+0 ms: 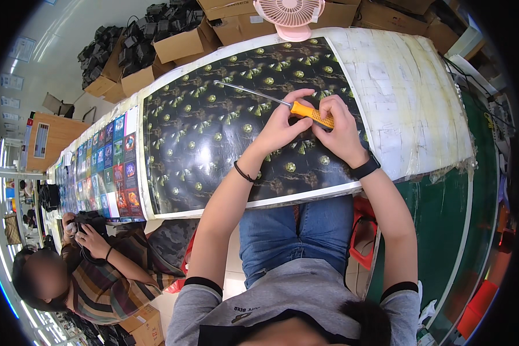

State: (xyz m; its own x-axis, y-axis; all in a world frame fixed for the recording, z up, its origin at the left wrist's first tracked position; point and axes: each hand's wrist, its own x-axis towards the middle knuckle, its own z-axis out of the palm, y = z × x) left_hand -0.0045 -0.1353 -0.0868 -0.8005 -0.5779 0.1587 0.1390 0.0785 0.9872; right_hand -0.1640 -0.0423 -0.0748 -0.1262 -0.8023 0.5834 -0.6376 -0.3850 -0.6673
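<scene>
A screwdriver with a yellow handle [312,113] and a long metal shaft [245,90] is held between my hands above the dark patterned sheet. Its tip points to the far left. My left hand [281,124] holds it where the shaft meets the handle, thumb on the near side and index finger on the far side. The fingers of my right hand [339,127] are curled around the butt end of the handle. A black band circles my left wrist, and a dark watch [365,165] is on my right.
The dark glossy sheet [190,153] covers the tabletop beside a sheet of colourful cards [106,158]. A pink fan [291,17] and cardboard boxes [184,43] with black devices stand beyond. At left, another person [112,259] handles a black device.
</scene>
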